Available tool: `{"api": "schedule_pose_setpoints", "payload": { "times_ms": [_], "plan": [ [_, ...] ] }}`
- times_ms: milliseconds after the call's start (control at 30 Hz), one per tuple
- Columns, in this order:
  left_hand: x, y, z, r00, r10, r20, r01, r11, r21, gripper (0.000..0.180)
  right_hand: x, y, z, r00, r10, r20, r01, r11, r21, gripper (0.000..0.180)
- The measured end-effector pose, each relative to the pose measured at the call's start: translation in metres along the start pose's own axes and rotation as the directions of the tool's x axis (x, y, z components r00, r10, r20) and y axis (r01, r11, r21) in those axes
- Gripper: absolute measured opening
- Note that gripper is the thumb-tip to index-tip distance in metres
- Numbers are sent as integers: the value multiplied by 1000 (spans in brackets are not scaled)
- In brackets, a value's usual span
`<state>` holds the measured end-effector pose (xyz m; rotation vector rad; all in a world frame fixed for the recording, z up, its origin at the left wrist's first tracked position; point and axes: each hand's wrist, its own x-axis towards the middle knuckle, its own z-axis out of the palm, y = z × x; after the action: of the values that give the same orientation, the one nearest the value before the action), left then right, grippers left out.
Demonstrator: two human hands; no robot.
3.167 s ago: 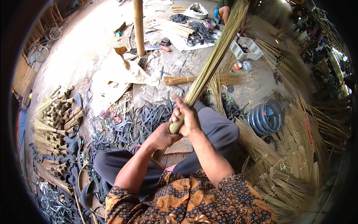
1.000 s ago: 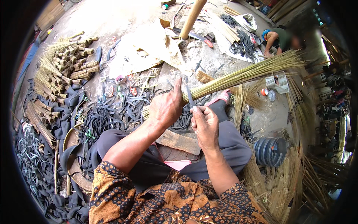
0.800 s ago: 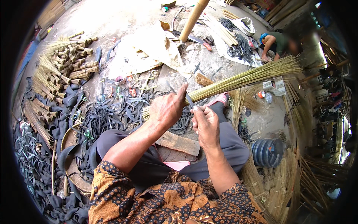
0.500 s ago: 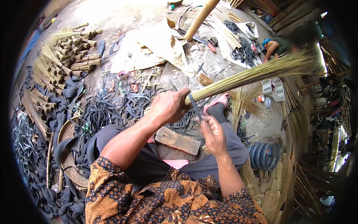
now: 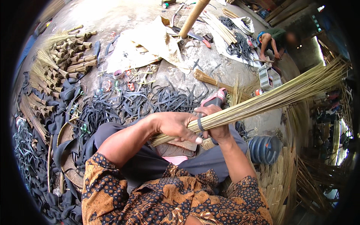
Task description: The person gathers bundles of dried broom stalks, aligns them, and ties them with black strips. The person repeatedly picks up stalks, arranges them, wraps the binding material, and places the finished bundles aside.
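A long bundle of thin yellow-green broom sticks [image 5: 258,101] slants across my lap, its thick end low at the left and its fine tips fanning out at the upper right. My left hand [image 5: 173,125] is closed over the bundle near the thick end, thumb lying along the near side. A dark rubber strip [image 5: 200,123] loops round the bundle just beyond that thumb. From beneath, my right hand [image 5: 217,129] grips the bundle beside the strip, its fingers showing above the far side; its palm is hidden by the sticks.
Loose dark rubber strips [image 5: 138,101] cover the floor ahead. Tied stick bundles [image 5: 71,56] are piled at the left. A wooden block [image 5: 178,148] lies between my legs. A clear ribbed container [image 5: 264,150] stands at my right. Beyond a white basket [image 5: 269,77], another person [image 5: 273,41] crouches.
The bundle has slid lower and right, its tips reaching farther right. My right hand has moved from the strip's hanging end up against the bundle. My left hand has come down with it.
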<state>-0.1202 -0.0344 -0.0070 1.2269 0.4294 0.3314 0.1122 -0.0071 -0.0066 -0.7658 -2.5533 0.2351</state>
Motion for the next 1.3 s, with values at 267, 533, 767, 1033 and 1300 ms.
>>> {"api": "schedule_pose_setpoints", "payload": {
  "times_ms": [267,533,767,1033,1300],
  "plan": [
    [18,-25,-11,707,170,-686,482,594,644,34,40,-40,-34,625,699,347,-732,679,-48,30],
    [20,-48,-15,631,302,-715,508,535,675,23,64,-23,17,651,694,308,-759,601,251,27],
    [17,-42,-24,560,354,-749,538,532,654,31,38,-41,38,769,583,262,-499,291,817,29],
    [26,-36,-26,426,426,-798,575,554,602,26,23,-50,26,726,645,239,-608,440,661,29],
    [3,-12,-40,615,182,-768,375,789,487,37,-13,-47,8,837,522,165,-540,741,400,32]
  ]
}}
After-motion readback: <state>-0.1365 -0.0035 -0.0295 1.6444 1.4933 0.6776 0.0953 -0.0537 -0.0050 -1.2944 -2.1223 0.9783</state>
